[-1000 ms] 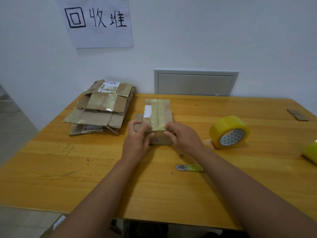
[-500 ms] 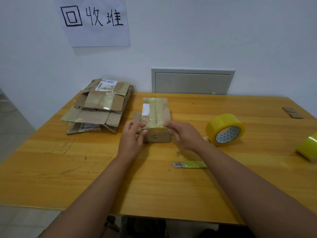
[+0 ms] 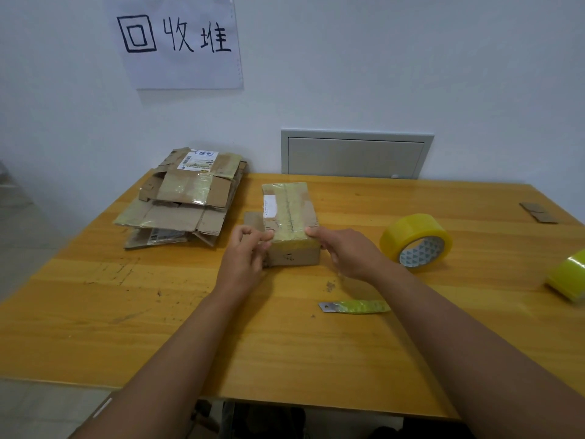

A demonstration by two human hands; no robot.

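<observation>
The cardboard box (image 3: 289, 213) sat in the middle of the table (image 3: 158, 312), taped along its top. Our left hand (image 3: 248, 261) pinched its near left corner with curled fingers. Our right hand (image 3: 351, 256) curled over the near right corner (its thumb was hidden from us). We judged we were working the tape at that near edge, so even pressure from both sides mattered, smoothing from the seam outward without sliding the box.
</observation>
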